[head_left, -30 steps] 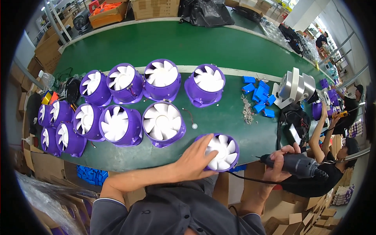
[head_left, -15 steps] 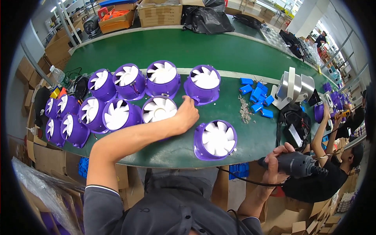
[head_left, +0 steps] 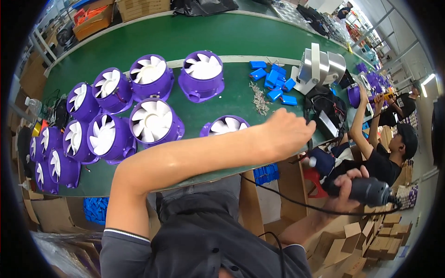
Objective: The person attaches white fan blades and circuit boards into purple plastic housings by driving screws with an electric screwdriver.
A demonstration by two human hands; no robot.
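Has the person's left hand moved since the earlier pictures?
Yes, rightward: the left hand was left of the pile of small metal parts, and is now on its near side, slightly right.

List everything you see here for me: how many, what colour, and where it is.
Fans: twelve, purple with white blades, table's left and middle; one partly hidden
Blue packs: several, overlapping, table's right; more below the table
Screws: one heap, silvery, beside those packs
Drum-shaped device: one, silver with white bracket, table's right
Bag: one, black, in front of that device
Table: one, green, across the middle
Bottle: one, clear, far left
Cardboard boxes: many, brown, lower right, under the table, upper left
Co-workers: at least three, dark clothing, right and upper right
Power screwdriver: one, black, lower right
Left hand: one, bare, in front of the blue packs; grip hidden
Right hand: one, bare, fingers around the screwdriver
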